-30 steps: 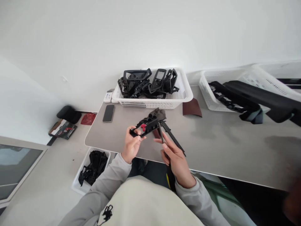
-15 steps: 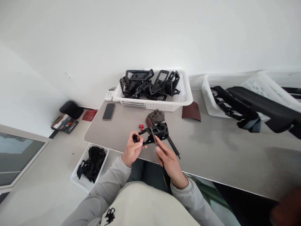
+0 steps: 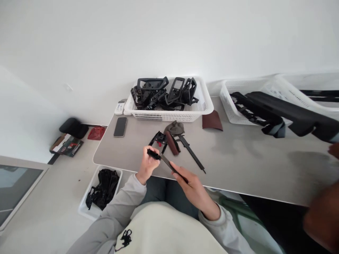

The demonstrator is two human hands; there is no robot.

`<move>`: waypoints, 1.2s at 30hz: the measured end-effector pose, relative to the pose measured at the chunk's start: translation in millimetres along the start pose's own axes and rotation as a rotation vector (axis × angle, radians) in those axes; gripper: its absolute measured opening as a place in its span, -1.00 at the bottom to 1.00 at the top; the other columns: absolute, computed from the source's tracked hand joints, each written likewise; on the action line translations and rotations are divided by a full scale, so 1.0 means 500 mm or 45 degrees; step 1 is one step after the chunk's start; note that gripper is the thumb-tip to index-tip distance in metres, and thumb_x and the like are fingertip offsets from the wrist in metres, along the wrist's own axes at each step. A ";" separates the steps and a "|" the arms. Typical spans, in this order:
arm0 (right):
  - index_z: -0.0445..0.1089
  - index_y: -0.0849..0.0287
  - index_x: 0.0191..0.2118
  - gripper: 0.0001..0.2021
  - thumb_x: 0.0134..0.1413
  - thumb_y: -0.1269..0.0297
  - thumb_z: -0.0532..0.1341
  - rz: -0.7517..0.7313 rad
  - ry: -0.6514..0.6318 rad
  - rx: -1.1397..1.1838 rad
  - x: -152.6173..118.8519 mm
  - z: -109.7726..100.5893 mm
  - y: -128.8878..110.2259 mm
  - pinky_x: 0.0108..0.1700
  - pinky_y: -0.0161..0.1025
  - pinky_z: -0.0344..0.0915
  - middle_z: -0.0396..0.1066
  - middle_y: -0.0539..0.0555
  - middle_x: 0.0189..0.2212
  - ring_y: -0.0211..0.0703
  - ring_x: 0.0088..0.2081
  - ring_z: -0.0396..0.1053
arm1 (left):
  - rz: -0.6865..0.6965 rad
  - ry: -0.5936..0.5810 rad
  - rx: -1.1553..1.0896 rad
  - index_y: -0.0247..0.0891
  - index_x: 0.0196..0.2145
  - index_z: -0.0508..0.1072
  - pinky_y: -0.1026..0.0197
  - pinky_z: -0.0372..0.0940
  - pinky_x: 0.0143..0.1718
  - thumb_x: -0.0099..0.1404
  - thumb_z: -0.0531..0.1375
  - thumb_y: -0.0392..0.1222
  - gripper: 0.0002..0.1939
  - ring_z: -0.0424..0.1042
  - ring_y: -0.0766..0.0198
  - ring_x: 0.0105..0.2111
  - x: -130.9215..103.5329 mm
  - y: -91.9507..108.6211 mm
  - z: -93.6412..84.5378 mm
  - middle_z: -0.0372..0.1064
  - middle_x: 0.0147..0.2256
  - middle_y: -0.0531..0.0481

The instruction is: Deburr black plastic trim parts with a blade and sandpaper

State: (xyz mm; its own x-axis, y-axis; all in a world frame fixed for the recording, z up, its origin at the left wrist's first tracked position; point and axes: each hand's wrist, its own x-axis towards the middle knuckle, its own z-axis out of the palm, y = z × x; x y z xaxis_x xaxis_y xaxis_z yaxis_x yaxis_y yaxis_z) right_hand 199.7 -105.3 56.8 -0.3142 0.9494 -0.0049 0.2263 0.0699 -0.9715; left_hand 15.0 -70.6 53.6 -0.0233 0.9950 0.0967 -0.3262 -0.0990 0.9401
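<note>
My left hand is closed around the near end of a black plastic frame part, which tilts away from me over the table edge. My right hand grips a thin flat file, its tip against the part beside my left fingers. Just beyond lie a rolled piece of brown sandpaper and a crumpled grey cloth. A black caliper rests to their right. Through the frame's opening a small red piece shows, partly hidden.
A white basket of black frames stands at the back, a phone left of it. Flat brown sandpaper lies to its right, before another basket with long black trim. A white bin sits low left. Another person's blurred hand is at far right.
The black part has turned from lying sideways to pointing away from me. The file's tip has shifted left and nearer my left fingers. The caliper and rolled sandpaper show more fully.
</note>
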 end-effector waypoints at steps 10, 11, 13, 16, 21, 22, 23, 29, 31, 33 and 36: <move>0.35 0.10 0.17 -0.56 0.23 0.13 0.09 0.021 0.007 -0.046 0.004 0.030 -0.019 -0.03 -0.08 0.38 0.52 0.13 -0.12 -0.05 -0.15 0.45 | 0.053 0.009 -0.031 -0.13 -0.27 0.15 0.24 0.16 -0.31 0.03 0.32 -0.13 -0.58 0.19 0.35 -0.38 0.006 0.007 -0.022 0.20 -0.34 0.08; 0.36 0.10 0.16 -0.57 0.23 0.12 0.10 0.031 -0.007 -0.044 0.003 0.029 -0.021 -0.01 -0.06 0.37 0.52 0.13 -0.09 -0.04 -0.12 0.45 | 0.063 0.013 -0.054 -0.14 -0.27 0.15 0.24 0.16 -0.31 0.04 0.32 -0.13 -0.58 0.19 0.36 -0.38 0.006 0.008 -0.023 0.19 -0.35 0.09; 0.37 0.09 0.16 -0.57 0.22 0.11 0.11 0.057 -0.008 -0.020 0.003 0.027 -0.022 0.04 -0.04 0.34 0.50 0.12 -0.04 -0.02 -0.05 0.43 | 0.065 0.017 -0.110 -0.14 -0.27 0.15 0.23 0.18 -0.28 0.03 0.33 -0.14 -0.57 0.20 0.36 -0.38 0.006 0.010 -0.025 0.18 -0.35 0.10; 0.35 0.09 0.17 -0.54 0.21 0.08 0.11 0.080 0.026 0.004 0.005 0.031 -0.022 0.04 -0.03 0.34 0.50 0.13 -0.05 -0.01 -0.05 0.43 | 0.042 0.015 -0.174 -0.15 -0.29 0.15 0.20 0.21 -0.24 0.00 0.35 -0.14 -0.56 0.22 0.36 -0.36 0.007 0.013 -0.021 0.19 -0.36 0.11; 0.36 0.11 0.17 -0.54 0.21 0.08 0.13 0.096 -0.039 0.012 0.006 0.035 -0.023 -0.05 -0.07 0.36 0.53 0.12 -0.19 -0.05 -0.18 0.43 | 0.046 0.104 -0.240 -0.15 -0.30 0.15 0.27 0.18 -0.30 -0.04 0.39 -0.13 -0.51 0.21 0.39 -0.38 0.010 0.014 -0.011 0.20 -0.38 0.12; 0.38 0.11 0.16 -0.55 0.20 0.08 0.14 0.110 -0.047 0.033 0.004 0.035 -0.022 -0.09 -0.10 0.37 0.53 0.11 -0.23 -0.08 -0.23 0.43 | 0.034 0.134 -0.256 -0.15 -0.31 0.14 0.27 0.19 -0.30 -0.05 0.40 -0.14 -0.50 0.21 0.39 -0.38 0.012 0.014 -0.011 0.20 -0.38 0.12; 0.38 0.11 0.15 -0.54 0.18 0.07 0.16 0.129 -0.049 0.070 0.003 0.034 -0.020 -0.16 -0.14 0.38 0.53 0.10 -0.27 -0.13 -0.30 0.41 | 0.019 0.164 -0.275 -0.15 -0.32 0.13 0.28 0.19 -0.30 -0.06 0.40 -0.17 -0.49 0.21 0.40 -0.39 0.013 0.015 -0.011 0.19 -0.39 0.13; 0.27 0.05 0.23 -0.38 0.09 -0.09 0.21 0.186 0.112 0.492 0.021 0.043 -0.013 -0.68 -0.37 -0.03 0.48 0.08 -0.30 -0.46 -0.69 -0.08 | -0.073 0.234 -0.423 -0.14 -0.26 0.17 0.34 0.20 -0.37 -0.08 0.40 -0.26 -0.48 0.19 0.45 -0.46 0.016 0.025 -0.004 0.15 -0.46 0.20; 0.27 0.02 0.23 -0.36 0.06 -0.11 0.23 0.161 0.178 0.528 0.034 0.047 -0.019 -0.70 -0.37 -0.10 0.48 0.10 -0.27 -0.48 -0.69 -0.11 | -0.097 0.219 -0.442 -0.13 -0.21 0.20 0.34 0.20 -0.38 -0.08 0.39 -0.26 -0.46 0.19 0.45 -0.46 0.014 0.029 -0.001 0.15 -0.46 0.20; 0.28 0.05 0.22 -0.36 0.05 -0.09 0.24 0.161 0.205 0.528 0.045 0.050 -0.026 -0.70 -0.37 -0.11 0.45 0.04 -0.41 -0.45 -0.69 -0.11 | -0.141 0.174 -0.455 -0.13 -0.15 0.21 0.33 0.20 -0.41 -0.07 0.38 -0.25 -0.44 0.19 0.44 -0.47 0.011 0.032 -0.001 0.16 -0.46 0.19; 0.32 0.13 0.20 -0.38 0.05 -0.04 0.26 0.195 0.228 0.532 0.054 0.052 -0.029 -0.69 -0.38 -0.06 0.28 -0.08 -0.63 -0.41 -0.70 -0.05 | -0.230 0.089 -0.501 -0.14 -0.10 0.23 0.33 0.19 -0.46 -0.06 0.36 -0.26 -0.42 0.18 0.44 -0.51 0.008 0.034 -0.006 0.17 -0.48 0.20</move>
State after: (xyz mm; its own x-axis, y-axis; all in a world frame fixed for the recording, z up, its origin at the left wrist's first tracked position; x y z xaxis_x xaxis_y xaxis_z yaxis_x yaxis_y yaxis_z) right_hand 163.7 -88.8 64.8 -0.1338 0.9795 -0.1504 -0.1441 -0.1694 -0.9750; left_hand 6.8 -68.5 68.9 0.0080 0.9956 -0.0930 -0.6657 0.0747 0.7424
